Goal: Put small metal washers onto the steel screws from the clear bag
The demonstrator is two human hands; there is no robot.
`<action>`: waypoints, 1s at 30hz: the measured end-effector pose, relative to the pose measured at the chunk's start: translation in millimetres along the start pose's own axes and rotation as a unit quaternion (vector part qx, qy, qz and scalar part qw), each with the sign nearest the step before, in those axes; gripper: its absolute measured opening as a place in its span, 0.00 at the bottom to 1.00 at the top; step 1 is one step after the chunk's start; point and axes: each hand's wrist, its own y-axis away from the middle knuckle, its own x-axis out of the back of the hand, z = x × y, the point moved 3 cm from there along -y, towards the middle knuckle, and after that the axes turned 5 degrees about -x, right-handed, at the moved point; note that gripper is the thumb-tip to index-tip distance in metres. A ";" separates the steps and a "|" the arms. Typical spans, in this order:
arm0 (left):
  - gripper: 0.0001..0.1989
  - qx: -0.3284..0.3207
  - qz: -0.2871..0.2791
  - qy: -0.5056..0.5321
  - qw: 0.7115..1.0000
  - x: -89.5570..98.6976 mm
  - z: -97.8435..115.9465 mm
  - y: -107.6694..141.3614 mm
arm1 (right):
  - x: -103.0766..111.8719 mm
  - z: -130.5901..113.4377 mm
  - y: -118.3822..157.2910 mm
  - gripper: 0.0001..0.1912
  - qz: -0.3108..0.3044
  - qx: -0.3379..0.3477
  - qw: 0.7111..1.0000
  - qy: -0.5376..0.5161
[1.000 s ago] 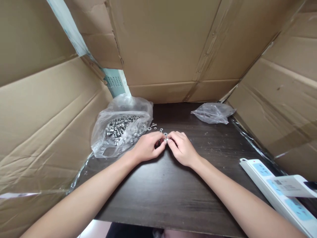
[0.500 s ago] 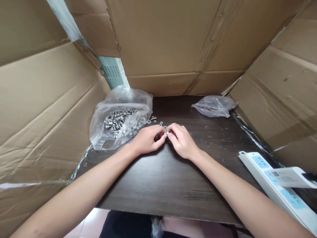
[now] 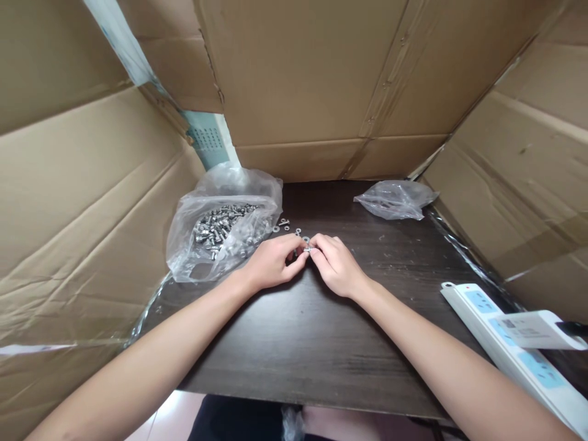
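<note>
My left hand [image 3: 277, 262] and my right hand [image 3: 336, 263] meet over the dark table, fingertips nearly touching. Between them is a small metal bolt [image 3: 307, 249], pinched by the thumb and fingers of both hands. Just beyond the fingertips lies a flat washer [image 3: 306, 239], partly hidden. Several loose washers and small metal parts [image 3: 285, 222] rest on the table beyond my left hand. To the left of them, an open clear plastic bag [image 3: 184, 245] holds many metal bolts [image 3: 215, 226].
A second clear plastic bag [image 3: 397, 199] lies at the back right. A white power strip [image 3: 509, 343] with a white tag [image 3: 530, 329] is at the right edge. Cardboard walls [image 3: 321, 79] enclose the dark table [image 3: 294, 343] at the back and both sides.
The whole view has shifted slightly. Both hands remain together around the small bolt, with only slight finger movement.
</note>
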 end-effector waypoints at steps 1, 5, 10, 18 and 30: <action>0.07 0.001 0.001 -0.001 1.000 0.1 0.1 -0.1 | -0.2 0.0 0.0 0.09 -0.002 0.002 1.000 0.002; 0.09 0.002 -0.001 -0.002 1.000 0.2 1.1 -0.4 | -1.0 0.2 0.1 0.12 0.001 0.013 1.000 0.021; 0.09 -0.002 -0.002 -0.004 1.000 0.6 1.1 -0.1 | -1.9 0.6 -0.4 0.14 0.012 0.015 0.999 0.032; 0.09 -0.001 0.003 -0.004 1.000 1.3 2.9 -0.2 | -3.4 2.3 -0.6 0.16 0.021 0.017 0.999 0.025; 0.10 0.025 -0.002 -0.007 1.000 -0.2 -0.2 1.1 | -0.5 -0.1 1.6 0.06 0.026 0.021 0.999 -0.008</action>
